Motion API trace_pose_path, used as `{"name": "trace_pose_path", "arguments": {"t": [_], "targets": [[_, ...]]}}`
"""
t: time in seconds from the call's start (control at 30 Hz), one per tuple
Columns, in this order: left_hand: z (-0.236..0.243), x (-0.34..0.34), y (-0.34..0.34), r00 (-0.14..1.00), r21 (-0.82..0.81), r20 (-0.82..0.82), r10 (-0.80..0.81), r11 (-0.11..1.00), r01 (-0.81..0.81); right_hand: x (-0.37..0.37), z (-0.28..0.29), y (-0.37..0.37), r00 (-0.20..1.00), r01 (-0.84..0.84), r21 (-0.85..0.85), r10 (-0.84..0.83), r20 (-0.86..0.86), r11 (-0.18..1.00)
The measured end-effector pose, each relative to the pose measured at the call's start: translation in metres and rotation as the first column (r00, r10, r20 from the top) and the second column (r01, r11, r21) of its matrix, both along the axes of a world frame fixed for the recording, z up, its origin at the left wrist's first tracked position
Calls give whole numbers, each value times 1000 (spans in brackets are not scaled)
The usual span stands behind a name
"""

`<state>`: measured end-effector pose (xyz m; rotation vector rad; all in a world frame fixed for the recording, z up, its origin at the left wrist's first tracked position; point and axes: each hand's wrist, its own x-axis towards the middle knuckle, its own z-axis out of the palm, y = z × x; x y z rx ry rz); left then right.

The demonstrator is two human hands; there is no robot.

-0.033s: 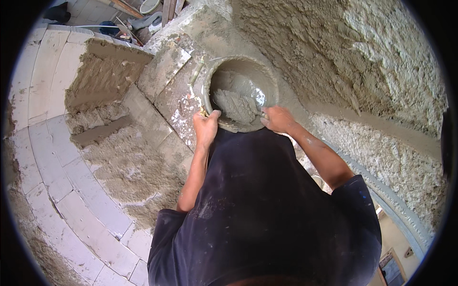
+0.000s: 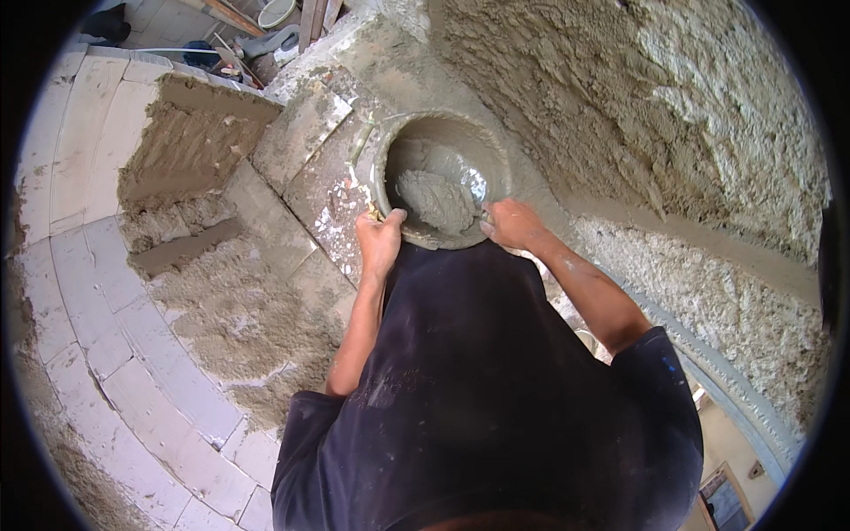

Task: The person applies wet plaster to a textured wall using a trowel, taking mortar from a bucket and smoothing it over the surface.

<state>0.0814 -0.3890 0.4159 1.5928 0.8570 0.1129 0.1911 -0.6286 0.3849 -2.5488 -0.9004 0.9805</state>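
Observation:
My left hand [image 2: 382, 228] is closed on the left rim of a round, cement-caked bucket [image 2: 445, 137], thumb over the edge. My right hand [image 2: 509, 221] grips the same rim on the right, fingers curled over it. Inside, a lumpy heap of wet grey mortar [image 2: 434, 196] sits in the lower part, with a glossy wet patch to its right. The bucket is close against my dark shirt [image 2: 478, 372]. A small yellowish object [image 2: 374, 213] shows by my left hand; I cannot tell what it is.
At the left are pale block masonry [image 2: 88, 150] and rough mortar patches [image 2: 221, 327]. A rough plastered wall [image 2: 602, 97] rises at the right. Debris [image 2: 341, 203] lies on the cement-stained surface beside the bucket. Boards [image 2: 314, 18] and a white pail [image 2: 276, 12] are at the top left.

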Motion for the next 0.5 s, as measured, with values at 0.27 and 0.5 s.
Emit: {"name": "trace_pose_path", "arguments": {"t": [0.27,0.5], "targets": [[-49,32,50,952,-45,-13,307,951,-307,73,110,51,989,-119,119,107,102,986],[-23,104,104,912,-2,-91,400,915,-402,222,212,97,857,88,234,47,-514,968]]}}
